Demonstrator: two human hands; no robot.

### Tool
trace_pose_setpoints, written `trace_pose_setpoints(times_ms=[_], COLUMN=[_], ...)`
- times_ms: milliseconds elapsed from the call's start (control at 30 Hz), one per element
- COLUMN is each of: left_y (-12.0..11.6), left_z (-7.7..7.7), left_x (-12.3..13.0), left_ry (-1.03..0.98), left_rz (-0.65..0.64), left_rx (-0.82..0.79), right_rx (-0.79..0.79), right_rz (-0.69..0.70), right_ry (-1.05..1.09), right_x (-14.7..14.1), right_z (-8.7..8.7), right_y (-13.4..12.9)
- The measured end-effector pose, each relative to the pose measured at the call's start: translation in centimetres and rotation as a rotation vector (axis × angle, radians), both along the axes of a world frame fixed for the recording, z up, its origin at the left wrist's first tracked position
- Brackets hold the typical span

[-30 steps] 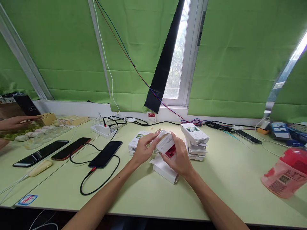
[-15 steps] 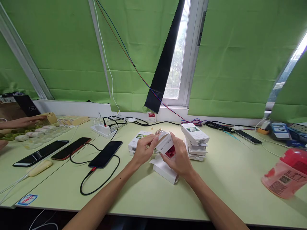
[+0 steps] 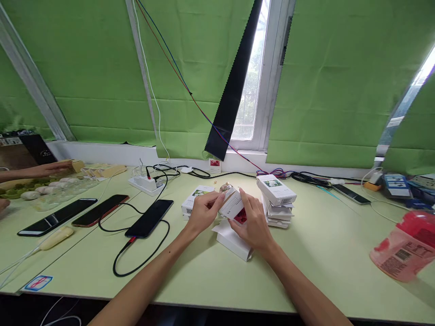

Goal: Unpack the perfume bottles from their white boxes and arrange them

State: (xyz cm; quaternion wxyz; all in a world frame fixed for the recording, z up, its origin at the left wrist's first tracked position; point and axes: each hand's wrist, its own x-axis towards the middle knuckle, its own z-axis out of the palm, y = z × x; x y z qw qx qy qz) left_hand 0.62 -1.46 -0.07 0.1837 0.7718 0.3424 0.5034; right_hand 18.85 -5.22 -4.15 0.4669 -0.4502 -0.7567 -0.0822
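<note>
A small white carton (image 3: 233, 206) with printed text and a red picture on one face is tilted between my two hands above the table. My left hand (image 3: 203, 212) pinches its upper left end. My right hand (image 3: 253, 217) grips the carton's right side, thumb below and fingers along the top. Beneath lies a plain white open box (image 3: 234, 240). Behind my left hand sit white cartons with a green picture (image 3: 193, 199). To the right is a stack of white cartons (image 3: 277, 190). A shiny clear-wrapped item (image 3: 226, 186) shows just behind the held carton.
Several phones (image 3: 149, 218) and charging cables lie to the left, near a white power strip (image 3: 144, 183). Farther left, another person's hand (image 3: 54, 168) is over egg trays (image 3: 41, 192). A red-lidded jar (image 3: 404, 246) stands at right, with another phone (image 3: 350, 194) behind it.
The flap at the top of the held carton, raised before, now looks folded down. My hands have barely shifted. At far left, the other person's hand has moved slightly right.
</note>
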Motion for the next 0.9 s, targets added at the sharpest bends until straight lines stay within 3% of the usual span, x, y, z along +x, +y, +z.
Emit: trace_pose_setpoints(times_ms=[433,900], left_y=[0.48,-0.06], left_z=[-0.45,0.22], left_x=[-0.26,-0.06], left_ry=[-0.026,0.097], left_rz=[-0.047,-0.019], left_rx=[-0.084,0.103], right_rx=[0.009,-0.01], right_rz=[-0.028,-0.025], right_ry=[-0.052,-0.045], right_x=[0.04,0.05], right_z=[-0.35,-0.37], right_y=[0.2,0.12])
